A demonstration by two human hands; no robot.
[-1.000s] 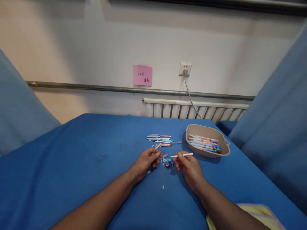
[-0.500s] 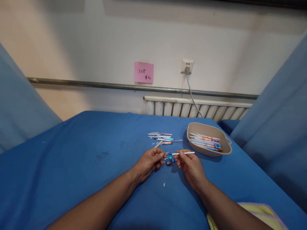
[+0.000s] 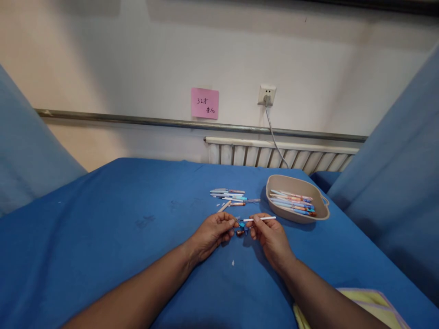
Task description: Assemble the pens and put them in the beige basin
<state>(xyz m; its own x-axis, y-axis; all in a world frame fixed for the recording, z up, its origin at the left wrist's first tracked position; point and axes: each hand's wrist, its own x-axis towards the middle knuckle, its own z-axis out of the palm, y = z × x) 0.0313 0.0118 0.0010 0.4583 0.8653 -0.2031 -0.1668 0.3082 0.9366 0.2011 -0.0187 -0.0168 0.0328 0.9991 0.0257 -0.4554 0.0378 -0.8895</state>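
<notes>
Over the blue-covered table, my right hand [image 3: 272, 237] is closed in a pinch on a thin white pen refill [image 3: 266, 218]. It lies nearly level, its dark tip pointing at my left hand [image 3: 212, 233]. The fingers of that hand are pinched together around something small and clear-looking that I cannot make out, close to the refill's tip. Between and below the two hands lie small blue, teal and brown pen parts [image 3: 240, 232], partly hidden by the fingers. Just beyond, several pens [image 3: 227, 195] are laid in a loose group.
A beige basket [image 3: 297, 179] with several pens in it stands to the right. Small white scraps [image 3: 232, 263] lie on the blue cloth [image 3: 113, 237]. Yellow fabric [image 3: 365, 297] is at the lower right. Behind the table are a radiator [image 3: 240, 153] and a plugged-in cord [image 3: 272, 132].
The refill and my right hand have shifted very slightly toward my left hand. Both hands keep their pinches; the view has moved a little.
</notes>
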